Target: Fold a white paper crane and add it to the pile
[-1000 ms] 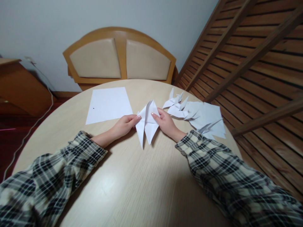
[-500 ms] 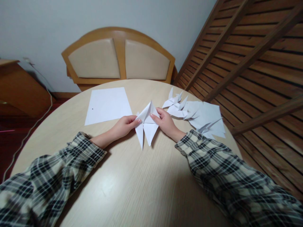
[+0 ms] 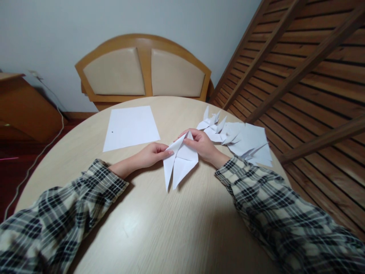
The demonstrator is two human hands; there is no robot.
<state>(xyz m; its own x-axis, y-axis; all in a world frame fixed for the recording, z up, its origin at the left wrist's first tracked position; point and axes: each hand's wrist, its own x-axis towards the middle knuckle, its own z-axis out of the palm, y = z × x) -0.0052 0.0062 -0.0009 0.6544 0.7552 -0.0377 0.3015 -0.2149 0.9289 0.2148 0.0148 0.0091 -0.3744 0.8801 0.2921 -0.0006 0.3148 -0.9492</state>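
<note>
Between my two hands is a piece of folded white paper (image 3: 184,161), held just above the table. Its two long points hang toward me, and its peak points away. My left hand (image 3: 151,154) pinches the left edge, thumb on top and fingers beneath. Up near the peak, my right hand (image 3: 201,144) grips the right side, its thumb pressed on the front face and its fingers behind. The undersides of the paper and some fingertips are hidden.
A flat white sheet (image 3: 131,127) with a small dark dot lies at the back left of the round table (image 3: 137,228). Several folded paper figures (image 3: 213,127) and more sheets (image 3: 251,139) lie at the right. Behind stands a chair (image 3: 148,68); a slatted wooden screen (image 3: 299,76) leans at the right.
The folded paper has tipped and shifted a little toward me. My right hand has moved from its right corner up to the peak, while the left keeps its pinch on the left edge.
</note>
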